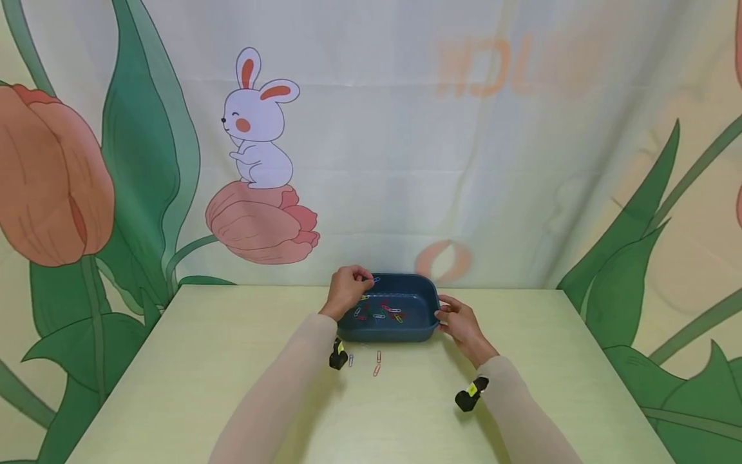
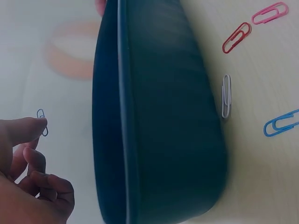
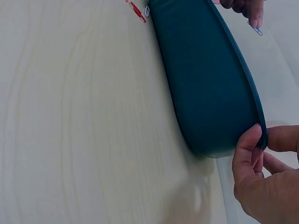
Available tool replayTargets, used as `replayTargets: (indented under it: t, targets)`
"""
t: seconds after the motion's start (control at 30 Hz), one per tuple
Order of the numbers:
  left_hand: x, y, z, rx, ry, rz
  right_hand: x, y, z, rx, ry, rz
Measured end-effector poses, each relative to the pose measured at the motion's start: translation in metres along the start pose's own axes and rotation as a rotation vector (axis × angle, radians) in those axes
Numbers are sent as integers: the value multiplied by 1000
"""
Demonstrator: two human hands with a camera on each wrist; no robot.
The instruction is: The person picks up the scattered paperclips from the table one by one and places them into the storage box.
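Note:
A dark blue plastic tub [image 1: 385,335] stands on the table with several coloured paper clips [image 1: 379,316] lying inside. Over its left part, my left hand [image 1: 348,289] pinches a blue paper clip [image 2: 40,113] between thumb and fingertip, clear of the rim. At the opposite end, my right hand [image 1: 460,322] grips the tub's rim, thumb on one side and fingers on the other. The tub's inside is hidden in both wrist views.
In front of the tub lie loose paper clips on the pale table [image 1: 417,406]: a red one [image 2: 237,38], a pink one [image 2: 270,13], a white one [image 2: 226,96] and a blue one [image 2: 281,123]. A printed curtain [image 1: 371,161] hangs behind the table's back edge.

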State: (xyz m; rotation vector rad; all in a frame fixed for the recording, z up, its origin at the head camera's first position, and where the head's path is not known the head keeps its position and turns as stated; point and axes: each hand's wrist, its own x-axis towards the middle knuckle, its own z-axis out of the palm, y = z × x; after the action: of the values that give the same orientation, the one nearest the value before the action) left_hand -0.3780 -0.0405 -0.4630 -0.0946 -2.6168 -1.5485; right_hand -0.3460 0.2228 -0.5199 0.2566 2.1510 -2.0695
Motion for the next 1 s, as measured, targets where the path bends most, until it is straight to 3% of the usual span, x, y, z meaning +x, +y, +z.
replayTargets:
  t: [0.23, 0.53, 0.8, 1.0]
  targets:
    - [4, -6, 3, -18, 8, -37, 1, 2, 2, 5, 4, 2]
    - [3, -6, 4, -19, -5, -21, -3, -1, 1, 5, 12, 7]
    - [-8, 4, -2, -36, -29, 61, -4, -3, -1, 11, 6, 0]
    - [-20, 9, -7, -1, -47, 120, -4, -2, 1, 12, -2, -2]
